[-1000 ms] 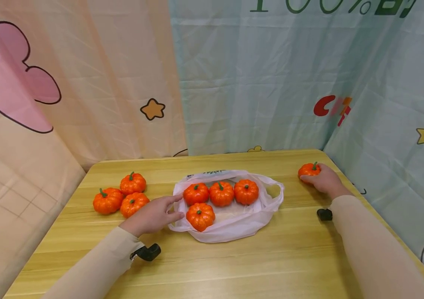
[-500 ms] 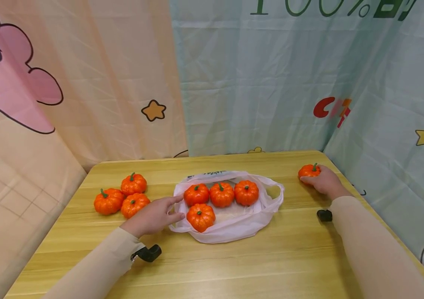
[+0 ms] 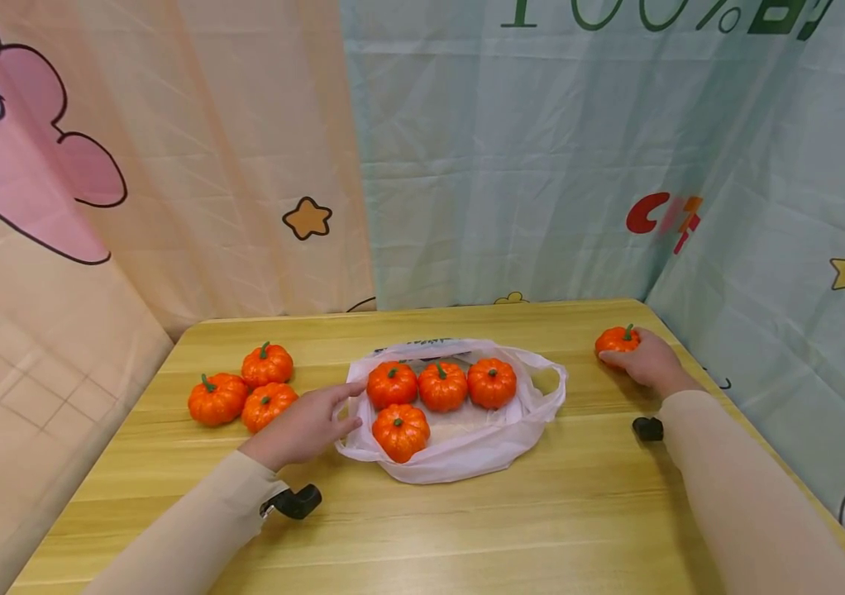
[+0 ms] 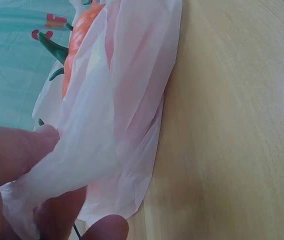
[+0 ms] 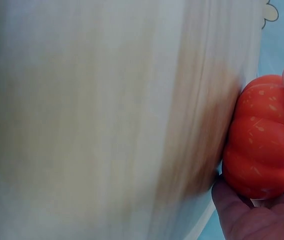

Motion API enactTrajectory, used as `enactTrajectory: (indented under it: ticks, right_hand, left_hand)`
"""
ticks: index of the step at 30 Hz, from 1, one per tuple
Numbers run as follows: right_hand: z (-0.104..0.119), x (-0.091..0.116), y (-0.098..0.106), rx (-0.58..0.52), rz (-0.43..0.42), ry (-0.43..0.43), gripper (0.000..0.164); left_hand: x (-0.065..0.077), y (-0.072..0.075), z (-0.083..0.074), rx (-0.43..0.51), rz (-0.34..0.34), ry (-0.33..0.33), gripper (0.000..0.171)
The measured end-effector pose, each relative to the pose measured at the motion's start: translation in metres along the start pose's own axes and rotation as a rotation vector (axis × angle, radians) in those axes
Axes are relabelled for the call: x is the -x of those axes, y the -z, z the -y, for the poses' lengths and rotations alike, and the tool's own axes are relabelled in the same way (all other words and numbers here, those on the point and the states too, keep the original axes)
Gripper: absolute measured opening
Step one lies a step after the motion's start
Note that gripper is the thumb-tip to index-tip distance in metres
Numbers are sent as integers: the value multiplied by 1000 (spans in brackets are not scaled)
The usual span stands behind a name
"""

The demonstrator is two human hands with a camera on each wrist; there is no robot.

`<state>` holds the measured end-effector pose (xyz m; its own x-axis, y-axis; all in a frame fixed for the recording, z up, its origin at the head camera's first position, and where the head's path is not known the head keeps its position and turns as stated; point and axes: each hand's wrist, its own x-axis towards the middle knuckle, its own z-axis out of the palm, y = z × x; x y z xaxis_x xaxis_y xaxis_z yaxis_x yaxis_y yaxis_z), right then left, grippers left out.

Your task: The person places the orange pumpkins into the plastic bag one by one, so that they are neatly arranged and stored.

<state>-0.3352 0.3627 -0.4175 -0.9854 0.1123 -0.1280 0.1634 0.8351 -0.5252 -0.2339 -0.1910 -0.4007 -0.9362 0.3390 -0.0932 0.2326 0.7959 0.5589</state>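
A white plastic bag (image 3: 460, 471) lies spread on the table, its mouth facing up. Several small orange pumpkins (image 3: 443, 387) with green stems sit inside it. My left hand (image 3: 303, 428) is at the bag's left edge. In the left wrist view, its fingers (image 4: 19, 150) hold a gathered fold of the thin film (image 4: 77, 160). Far to the right, my right hand (image 3: 649, 362) grips another orange pumpkin (image 3: 612, 340) by its sides. The right wrist view shows this ribbed pumpkin (image 5: 264, 140) between thumb and fingers, low at the tabletop.
Three more pumpkins (image 3: 217, 399) stand grouped on the left of the wooden table (image 3: 467, 545), one partly behind my left hand. A loop handle (image 3: 552, 388) of the bag points right. Printed curtains (image 3: 467, 165) hang behind the table and along both sides.
My left fingers have shifted slightly at the bag's edge. The right hand and its pumpkin stay in the same place.
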Motion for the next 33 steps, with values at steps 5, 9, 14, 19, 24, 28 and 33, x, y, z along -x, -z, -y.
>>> enactTrajectory:
  ticks: [5,9,14,19,24,28,33]
  right_hand:
    - [1,1,-1,-5,0,-2,105]
    - [0,0,-1,4,2,-2,105]
    - [-3,-1,1,47,3,24,104]
    - [7,4,10,-2,-55,59,101]
    - [46,14,26,-108,-115,125,102]
    - [88,29,32,-112,-145,192,103]
    - [136,49,18,-141,-124,318,97]
  left_hand:
    - [0,0,0,-12,-26,-12,57]
    - [0,0,-2,23,-35,-4,60]
    - [0,1,-3,64,-36,8,63]
    - [0,2,-4,68,-43,7,63]
    - [1,5,-4,70,-57,-9,62]
    - [1,6,-4,62,-61,-5,63]
    - [1,6,-4,64,-63,-7,62]
